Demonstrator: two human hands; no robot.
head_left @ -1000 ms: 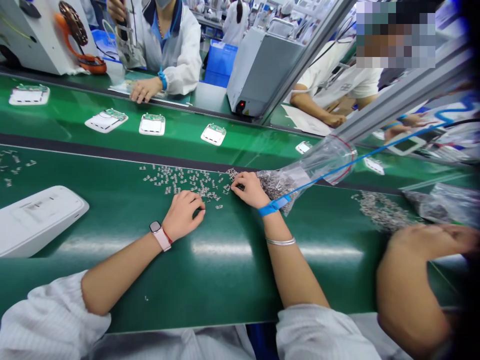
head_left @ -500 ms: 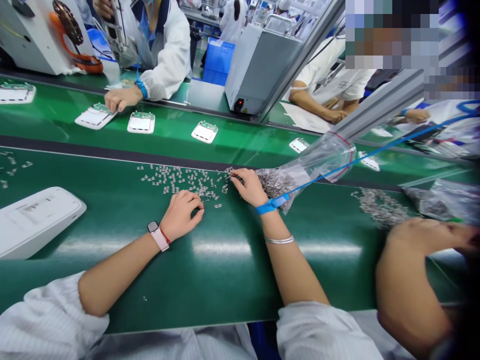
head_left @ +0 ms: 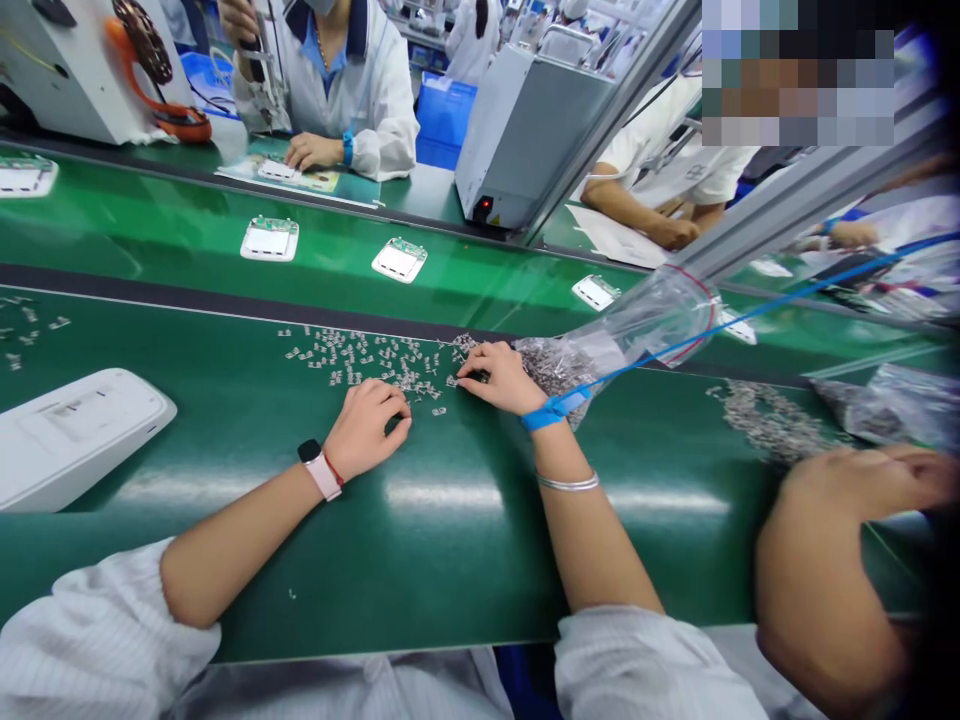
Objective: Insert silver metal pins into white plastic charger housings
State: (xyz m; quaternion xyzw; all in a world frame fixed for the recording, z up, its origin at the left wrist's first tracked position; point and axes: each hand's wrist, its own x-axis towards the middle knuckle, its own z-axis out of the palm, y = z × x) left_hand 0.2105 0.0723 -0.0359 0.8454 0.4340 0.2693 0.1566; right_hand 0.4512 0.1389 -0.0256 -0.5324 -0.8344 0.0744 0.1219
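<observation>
Small metal parts [head_left: 360,352] lie scattered on the green table [head_left: 420,570]. At their near edge rests my left hand [head_left: 369,428], its fingers curled and thumb bent inward; whether anything is between the fingertips is hidden. My right hand [head_left: 501,378] is at the right end of the scatter, thumb and forefinger close to a few of the parts. What those fingertips hold, if anything, is too small to make out. Just right of that hand lies a clear plastic bag [head_left: 562,362] filled with the same kind of metal parts. A blue strap [head_left: 556,408] circles my right wrist.
A white device housing [head_left: 82,430] lies at the left. Beyond the table edge, a green conveyor [head_left: 330,240] carries white panels [head_left: 399,260]. At the right are another pile of parts [head_left: 772,415] and a neighbour's arm [head_left: 825,560]. Another person sits across the line.
My right hand has shifted slightly right and toward me, its thumb and forefinger lower. Conveyor panels have moved left. The person opposite has drawn a hand back with a white panel.
</observation>
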